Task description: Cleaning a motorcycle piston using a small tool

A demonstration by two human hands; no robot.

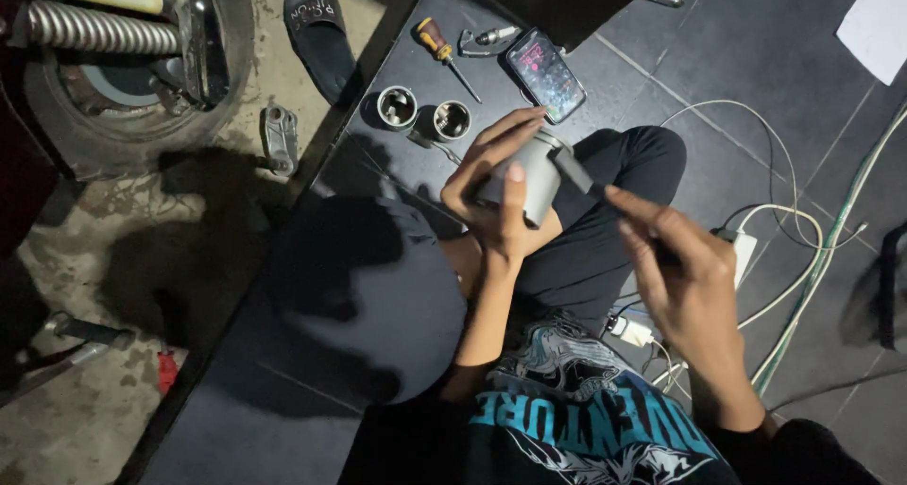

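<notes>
Left hand (496, 187) wrapped around grey metal cylinder (529, 178), thumb along its side, held above lap. Right hand (685, 277) pinching dark flat tool (581, 175), tip touching cylinder rim. Beyond left hand on black floor (283, 409): two small metal cups (425, 115), screwdriver (444, 52), lit phone (545, 74). White cables (803, 258) just right of right hand

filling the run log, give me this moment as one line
left hand: grips grey metal cylinder | right hand: holds dark tool against cylinder rim | nearby: two metal cups, screwdriver, phone
</notes>
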